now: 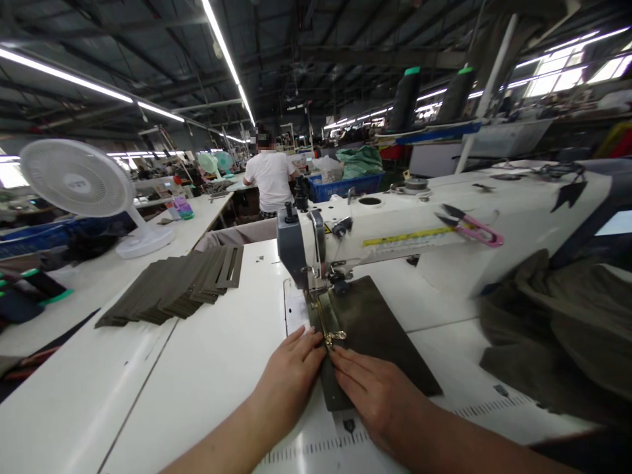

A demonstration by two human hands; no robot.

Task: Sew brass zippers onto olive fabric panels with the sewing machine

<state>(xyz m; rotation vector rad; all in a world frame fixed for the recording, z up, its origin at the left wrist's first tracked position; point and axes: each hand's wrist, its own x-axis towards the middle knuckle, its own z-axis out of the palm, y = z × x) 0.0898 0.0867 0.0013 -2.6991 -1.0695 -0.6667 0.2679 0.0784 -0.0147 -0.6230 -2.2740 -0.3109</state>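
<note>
While left hand (293, 365) and right hand (378, 388) press fabric (382, 329), fingers half-bent, hold unclear, the zipper (324, 320) seems part-sewn, its six-o'clock stretch remaining.

Dark panel (385, 342) smooth with faint sheen, coated cloth or leather, cannot tell which; zipper (323, 315) on it shiny, brassy metal. Table (212, 368) smooth, glossy, catching light; sewing machine (409, 217) smooth, as if painted. Heaped cloth (557, 329) matt, rumpled; stacked pieces (172, 283) matt; fan (76, 178) smooth plastic.
</note>
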